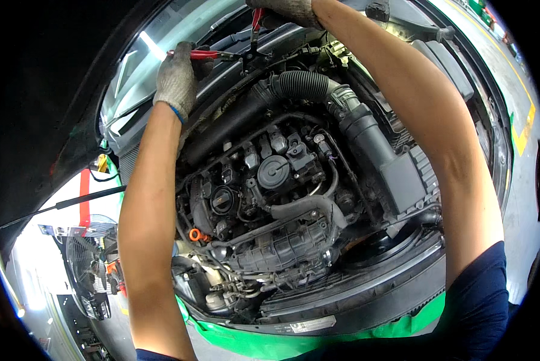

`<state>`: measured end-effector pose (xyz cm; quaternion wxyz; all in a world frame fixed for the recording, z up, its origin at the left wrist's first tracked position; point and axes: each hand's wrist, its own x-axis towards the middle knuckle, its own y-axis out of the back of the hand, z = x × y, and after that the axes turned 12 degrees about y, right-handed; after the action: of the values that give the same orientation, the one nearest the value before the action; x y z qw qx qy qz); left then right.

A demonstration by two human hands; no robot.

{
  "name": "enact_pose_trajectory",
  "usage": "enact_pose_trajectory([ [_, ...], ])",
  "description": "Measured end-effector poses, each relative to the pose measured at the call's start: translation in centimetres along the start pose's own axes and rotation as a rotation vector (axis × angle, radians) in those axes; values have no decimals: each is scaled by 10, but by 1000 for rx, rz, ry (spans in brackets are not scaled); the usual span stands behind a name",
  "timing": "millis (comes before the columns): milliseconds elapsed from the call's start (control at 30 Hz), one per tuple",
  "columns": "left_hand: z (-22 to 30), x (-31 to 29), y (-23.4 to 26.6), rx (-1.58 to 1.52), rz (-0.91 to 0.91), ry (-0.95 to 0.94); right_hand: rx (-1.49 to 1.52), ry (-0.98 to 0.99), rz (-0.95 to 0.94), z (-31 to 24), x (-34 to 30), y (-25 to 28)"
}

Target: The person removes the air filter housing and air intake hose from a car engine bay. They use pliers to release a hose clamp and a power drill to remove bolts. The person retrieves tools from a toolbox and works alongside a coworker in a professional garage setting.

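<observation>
Both my hands wear grey knit gloves and reach to the far side of an open engine bay, near the windshield base. My left hand is closed around a red plier handle. Partly cut off by the top edge, my right hand grips another red plier handle. Their dark metal ends come together at a small dark part. I cannot tell whether this is one tool or two. Below it runs a ribbed black intake hose.
Beneath my arms lies the engine, with a black oil cap, an orange dipstick ring and an air filter box. A green cover drapes the front edge. A hood strut rises left. A fan stands beyond.
</observation>
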<state>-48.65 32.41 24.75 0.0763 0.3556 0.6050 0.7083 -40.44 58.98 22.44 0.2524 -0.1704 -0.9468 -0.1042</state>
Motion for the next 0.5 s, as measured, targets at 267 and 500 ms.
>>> enact_pose_trajectory([
  [267, 39, 10, -49, -646, -161, 438, -73, -9, -150, 27, 4, 21],
  [500, 58, 65, -57, -1024, -151, 533, -57, 399, -566, -1, 1, 18],
])
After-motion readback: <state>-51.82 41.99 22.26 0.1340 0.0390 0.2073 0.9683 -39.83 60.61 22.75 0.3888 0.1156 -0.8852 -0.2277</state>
